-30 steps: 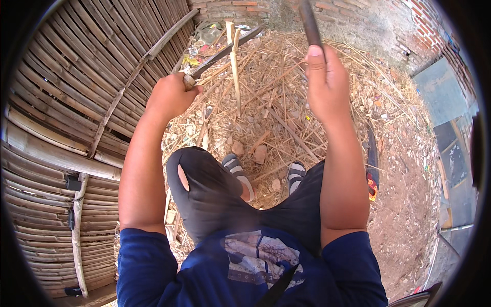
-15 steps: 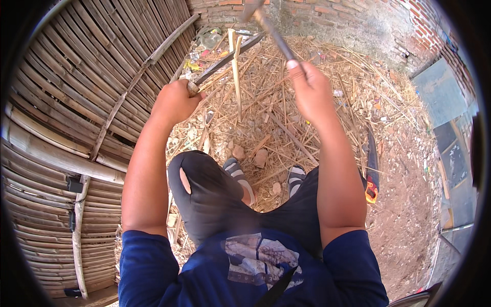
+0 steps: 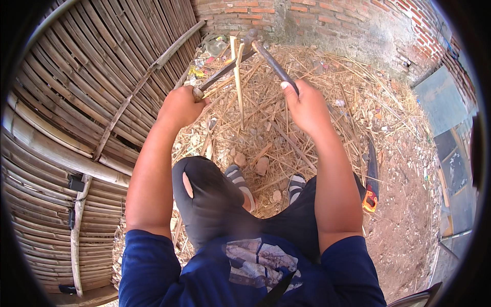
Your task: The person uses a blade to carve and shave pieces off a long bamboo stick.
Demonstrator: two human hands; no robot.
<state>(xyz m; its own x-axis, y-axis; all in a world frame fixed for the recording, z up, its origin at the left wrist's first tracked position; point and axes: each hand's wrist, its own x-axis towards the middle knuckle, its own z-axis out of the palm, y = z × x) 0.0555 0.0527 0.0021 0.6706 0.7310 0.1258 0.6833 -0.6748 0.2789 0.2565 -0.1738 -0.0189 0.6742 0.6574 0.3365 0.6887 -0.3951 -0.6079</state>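
Brick wall (image 3: 327,23) stands beyond the straw-littered ground (image 3: 399,220), with a slat wall (image 3: 97,77) along the left. From my feed, I have the left grip (image 3: 180,107) wrapped around the knife (image 3: 223,75), its blade crossing the split stick (image 3: 239,84) near the top. That stick stands nearly upright between both hands. My right grip (image 3: 307,107) clasps the hammer (image 3: 272,62); its head is by the blade's far end, though I cannot tell whether they touch. A saw (image 3: 372,176) lies at right.
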